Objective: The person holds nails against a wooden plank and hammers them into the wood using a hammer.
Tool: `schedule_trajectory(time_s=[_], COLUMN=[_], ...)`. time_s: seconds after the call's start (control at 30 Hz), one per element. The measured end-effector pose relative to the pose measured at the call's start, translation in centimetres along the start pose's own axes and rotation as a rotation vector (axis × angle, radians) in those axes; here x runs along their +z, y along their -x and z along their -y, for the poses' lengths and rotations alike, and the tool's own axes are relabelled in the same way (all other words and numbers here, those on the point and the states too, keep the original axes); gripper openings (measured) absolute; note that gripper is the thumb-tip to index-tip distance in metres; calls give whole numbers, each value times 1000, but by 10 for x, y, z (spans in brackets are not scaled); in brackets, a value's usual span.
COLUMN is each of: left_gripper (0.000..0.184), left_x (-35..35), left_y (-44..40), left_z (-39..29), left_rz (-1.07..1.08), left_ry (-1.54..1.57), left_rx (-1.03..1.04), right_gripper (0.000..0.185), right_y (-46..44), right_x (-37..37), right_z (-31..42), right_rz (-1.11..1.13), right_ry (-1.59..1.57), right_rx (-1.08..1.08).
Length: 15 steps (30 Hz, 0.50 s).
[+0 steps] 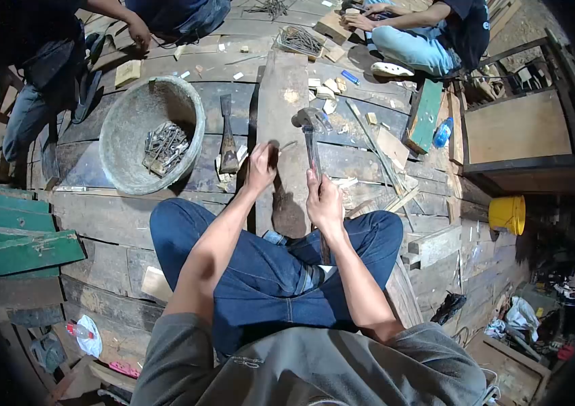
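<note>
My right hand (324,203) is wrapped round the handle of a claw hammer (312,139), its metal head raised toward the far side of the board. The fingers of my left hand (261,168) are pinched on a thin nail (287,146) that sticks out to the right over a long wooden board (286,88). This board lies lengthwise in front of my crossed legs. Left of my left hand, a chisel (229,142) rests on the floor. Further left stands a grey bucket (115,152) with a heap of nails (165,149) inside.
A co-worker (429,40) sits at the far right, near a tray of nails (301,40). Another person (43,68) is at the far left. Wood scraps (328,91) and a green block (426,115) lie on the plank floor. A cabinet frame (524,128) and yellow bucket (508,214) stand right.
</note>
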State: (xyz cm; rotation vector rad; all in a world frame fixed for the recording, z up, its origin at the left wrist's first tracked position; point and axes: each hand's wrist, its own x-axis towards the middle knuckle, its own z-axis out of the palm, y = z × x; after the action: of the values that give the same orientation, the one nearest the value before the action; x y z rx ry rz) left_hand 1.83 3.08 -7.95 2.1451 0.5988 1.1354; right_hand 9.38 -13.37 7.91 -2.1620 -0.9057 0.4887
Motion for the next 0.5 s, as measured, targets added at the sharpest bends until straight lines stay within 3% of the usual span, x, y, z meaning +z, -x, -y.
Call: schedule_trajectory(time_s=[0.07, 0.1, 0.17, 0.27, 0.37, 0.43, 0.5], left_gripper=[31, 29, 35, 35, 31, 30, 30], left_x=[0, 8, 11, 3, 1, -6, -5], left_y=[4, 10, 11, 4, 7, 0, 0], left_z=[7, 13, 18, 9, -1, -2, -5], left_rz=[36, -115, 46, 101, 4, 77, 122], left_ry=[-75, -147, -90, -84, -135, -68, -43], left_rx=[-4, 116, -92, -99, -42, -77, -169], right_gripper=[35, 35, 36, 38, 38, 37, 37], right_y=[2, 0, -3, -5, 3, 2, -3], right_x=[6, 10, 15, 14, 12, 17, 31], right_z=[-5, -13, -33, -28, -28, -31, -40], right_rz=[-25, 27, 125, 5, -48, -94, 81], right_ry=[-3, 53, 169, 86, 53, 37, 221], right_rx=[-18, 10, 70, -36, -91, -153, 7])
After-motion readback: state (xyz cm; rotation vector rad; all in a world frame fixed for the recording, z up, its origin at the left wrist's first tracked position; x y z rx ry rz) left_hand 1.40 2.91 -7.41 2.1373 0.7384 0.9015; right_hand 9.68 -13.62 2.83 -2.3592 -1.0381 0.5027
